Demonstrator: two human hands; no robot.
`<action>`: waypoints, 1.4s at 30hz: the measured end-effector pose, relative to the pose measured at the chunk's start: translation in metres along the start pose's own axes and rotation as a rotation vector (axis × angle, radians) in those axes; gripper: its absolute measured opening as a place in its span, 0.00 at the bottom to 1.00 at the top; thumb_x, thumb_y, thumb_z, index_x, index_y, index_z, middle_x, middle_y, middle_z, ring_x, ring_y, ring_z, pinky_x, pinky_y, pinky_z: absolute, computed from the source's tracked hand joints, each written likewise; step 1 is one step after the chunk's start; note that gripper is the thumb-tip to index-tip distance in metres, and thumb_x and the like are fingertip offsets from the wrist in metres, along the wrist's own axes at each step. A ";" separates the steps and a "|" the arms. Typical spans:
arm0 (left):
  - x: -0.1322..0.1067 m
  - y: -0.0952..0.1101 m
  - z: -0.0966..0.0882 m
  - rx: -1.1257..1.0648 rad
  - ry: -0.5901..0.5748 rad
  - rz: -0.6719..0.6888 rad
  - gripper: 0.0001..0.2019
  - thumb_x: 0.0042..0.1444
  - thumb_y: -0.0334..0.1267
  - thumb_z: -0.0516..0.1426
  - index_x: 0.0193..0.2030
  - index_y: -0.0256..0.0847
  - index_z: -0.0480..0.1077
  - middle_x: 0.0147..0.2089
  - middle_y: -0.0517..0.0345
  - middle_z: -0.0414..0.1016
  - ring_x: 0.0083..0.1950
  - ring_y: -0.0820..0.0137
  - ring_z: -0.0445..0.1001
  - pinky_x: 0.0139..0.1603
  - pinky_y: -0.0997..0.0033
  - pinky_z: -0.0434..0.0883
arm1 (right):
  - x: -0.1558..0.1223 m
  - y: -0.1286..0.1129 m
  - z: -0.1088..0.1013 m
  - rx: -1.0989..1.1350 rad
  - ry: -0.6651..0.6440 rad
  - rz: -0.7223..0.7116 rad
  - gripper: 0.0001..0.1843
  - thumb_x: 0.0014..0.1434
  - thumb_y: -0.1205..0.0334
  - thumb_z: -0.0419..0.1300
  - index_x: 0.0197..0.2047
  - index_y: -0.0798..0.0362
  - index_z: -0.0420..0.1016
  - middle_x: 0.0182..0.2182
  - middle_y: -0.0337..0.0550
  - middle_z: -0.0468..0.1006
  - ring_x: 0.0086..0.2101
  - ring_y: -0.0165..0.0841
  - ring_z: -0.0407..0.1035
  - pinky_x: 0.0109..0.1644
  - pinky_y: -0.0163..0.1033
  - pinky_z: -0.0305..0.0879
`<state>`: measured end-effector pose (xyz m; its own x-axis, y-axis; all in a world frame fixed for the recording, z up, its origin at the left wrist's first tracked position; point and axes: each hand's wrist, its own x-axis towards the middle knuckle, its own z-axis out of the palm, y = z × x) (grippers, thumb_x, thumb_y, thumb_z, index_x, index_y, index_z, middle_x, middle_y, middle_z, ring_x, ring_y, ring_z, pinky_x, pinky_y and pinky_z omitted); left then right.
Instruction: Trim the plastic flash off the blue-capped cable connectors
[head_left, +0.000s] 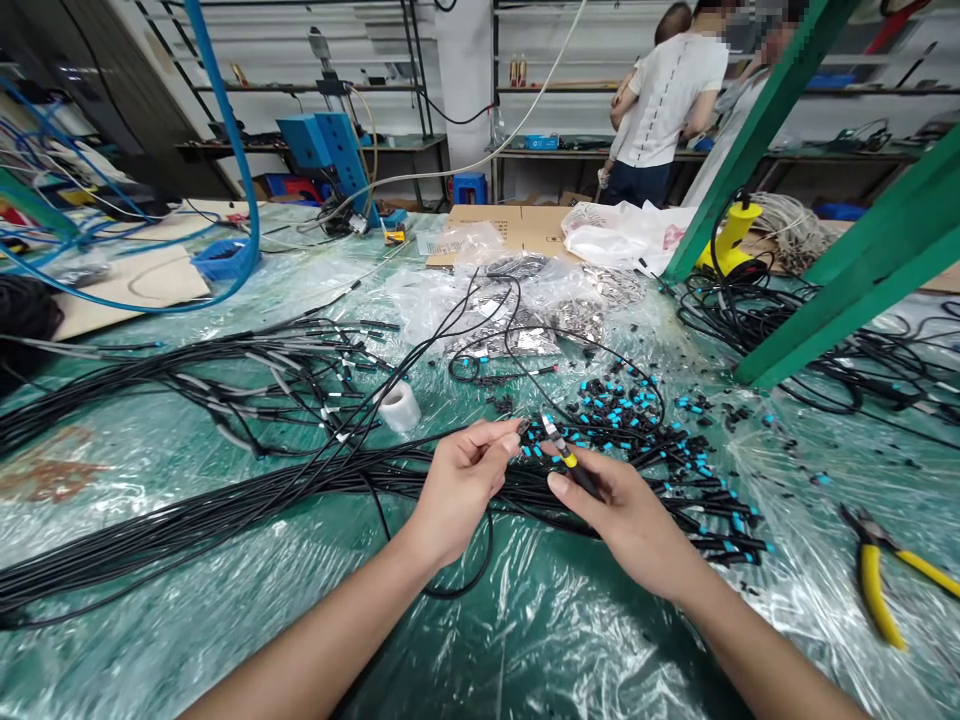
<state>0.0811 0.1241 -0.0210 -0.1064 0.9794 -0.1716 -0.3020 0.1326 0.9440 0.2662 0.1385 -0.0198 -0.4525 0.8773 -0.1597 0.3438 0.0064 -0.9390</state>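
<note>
My left hand [461,485] pinches the end of a thin black cable [457,590] between thumb and fingers, its loop hanging below my wrist. My right hand [619,510] grips a small screwdriver [564,455] with a black handle and yellow band, its tip pointing up-left toward the cable end by my left fingertips. Both hands hover over a long bundle of black cables [225,510] running left across the plastic-covered green table [525,620]. A heap of black connectors with blue ends [630,410] lies just behind my hands.
Yellow-handled pliers [877,575] lie at the right. A white tape roll [399,406] sits left of centre. Bags of metal parts [525,320] lie behind. Green frame beams [847,290] slant across the right. A blue machine [330,150] stands far left. Two people [667,100] stand at the back.
</note>
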 end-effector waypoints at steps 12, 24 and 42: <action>0.001 -0.001 -0.001 0.228 0.068 0.159 0.12 0.53 0.41 0.62 0.42 0.40 0.80 0.30 0.61 0.66 0.26 0.81 0.57 0.27 0.78 0.57 | 0.006 0.014 0.000 -1.007 0.477 -0.359 0.31 0.63 0.47 0.55 0.66 0.43 0.59 0.48 0.49 0.68 0.47 0.42 0.62 0.53 0.50 0.61; -0.001 -0.002 0.001 0.464 0.062 0.271 0.11 0.57 0.40 0.58 0.41 0.39 0.79 0.30 0.58 0.65 0.33 0.74 0.62 0.32 0.77 0.60 | 0.000 0.010 -0.001 -1.171 0.454 -0.300 0.29 0.63 0.50 0.55 0.66 0.36 0.58 0.42 0.45 0.71 0.40 0.41 0.66 0.43 0.46 0.63; 0.001 0.003 -0.003 0.081 0.033 0.064 0.15 0.51 0.44 0.63 0.42 0.35 0.75 0.26 0.63 0.66 0.22 0.83 0.56 0.22 0.79 0.54 | 0.000 -0.005 -0.001 0.268 -0.207 0.180 0.31 0.58 0.43 0.61 0.60 0.50 0.70 0.24 0.33 0.63 0.25 0.24 0.57 0.29 0.30 0.53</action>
<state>0.0766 0.1253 -0.0189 -0.1546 0.9809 -0.1180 -0.2158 0.0831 0.9729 0.2652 0.1392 -0.0151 -0.5703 0.7374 -0.3619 0.2179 -0.2890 -0.9322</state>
